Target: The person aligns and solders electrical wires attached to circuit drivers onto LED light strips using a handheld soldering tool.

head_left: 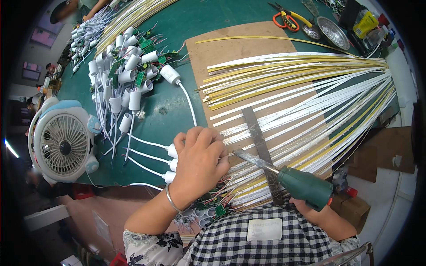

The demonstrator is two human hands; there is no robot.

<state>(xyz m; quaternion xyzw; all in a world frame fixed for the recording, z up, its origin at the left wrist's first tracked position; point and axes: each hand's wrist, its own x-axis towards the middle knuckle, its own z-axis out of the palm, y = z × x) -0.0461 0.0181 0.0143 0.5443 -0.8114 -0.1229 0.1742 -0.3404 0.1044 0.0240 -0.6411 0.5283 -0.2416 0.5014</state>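
The green counter carries a brown board. On the board a fan of white and yellow LED strips converges at the far right; the long axes run right to left, with the free ends near the person. A grey metal bar lies across the strips.

The left hand lies palm down on the near strip ends, fingers curled and pressed together; what they pinch cannot be told. The right hand is closed around the green handle of a soldering iron. The iron's long axis points up and left, and its tip lies just beside the left fingertips. White plastic caps with cords lie just left of the left hand.
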